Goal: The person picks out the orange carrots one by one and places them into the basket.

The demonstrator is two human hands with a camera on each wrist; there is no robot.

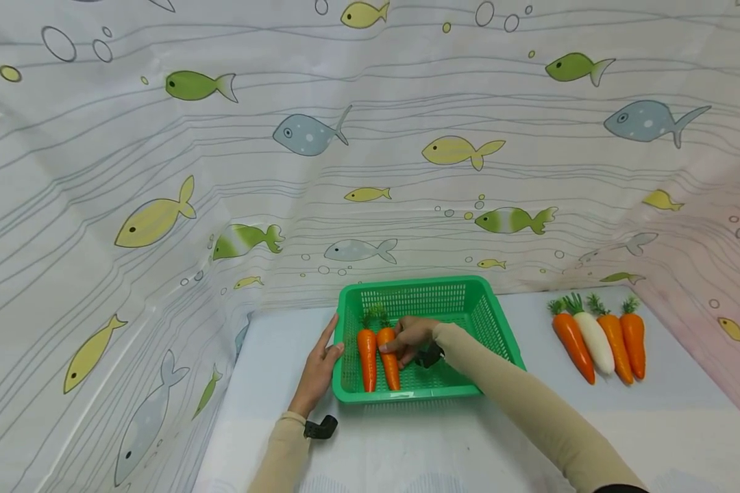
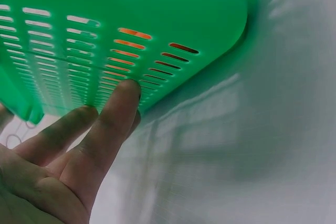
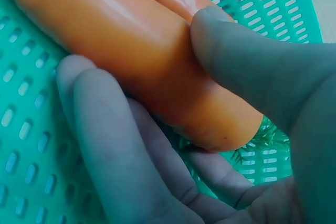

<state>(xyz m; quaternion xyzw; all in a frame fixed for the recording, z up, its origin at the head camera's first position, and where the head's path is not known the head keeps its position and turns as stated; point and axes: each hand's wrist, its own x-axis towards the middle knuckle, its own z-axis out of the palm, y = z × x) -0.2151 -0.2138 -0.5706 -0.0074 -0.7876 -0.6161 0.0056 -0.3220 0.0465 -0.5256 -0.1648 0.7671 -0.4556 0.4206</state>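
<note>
Inside the green plastic basket (image 1: 416,392), two orange carrots with leafy tops lie side by side at the left end. My right hand (image 1: 412,335) holds the right-hand carrot (image 1: 388,359); up close in the right wrist view, the thumb presses on top of that carrot (image 3: 131,40) and the fingers curl along its side. The other carrot (image 1: 366,359) lies just to its left. Against the basket's left side rests my left hand (image 1: 317,373), and the left wrist view has its outstretched fingers touching the slotted outer wall (image 2: 157,3).
Right of the basket, a white radish (image 1: 594,341) lies on the table (image 1: 407,452) among three carrots (image 1: 573,347), all with green tops towards the back. A fish-patterned sheet (image 1: 370,171) rises behind the table and along both sides.
</note>
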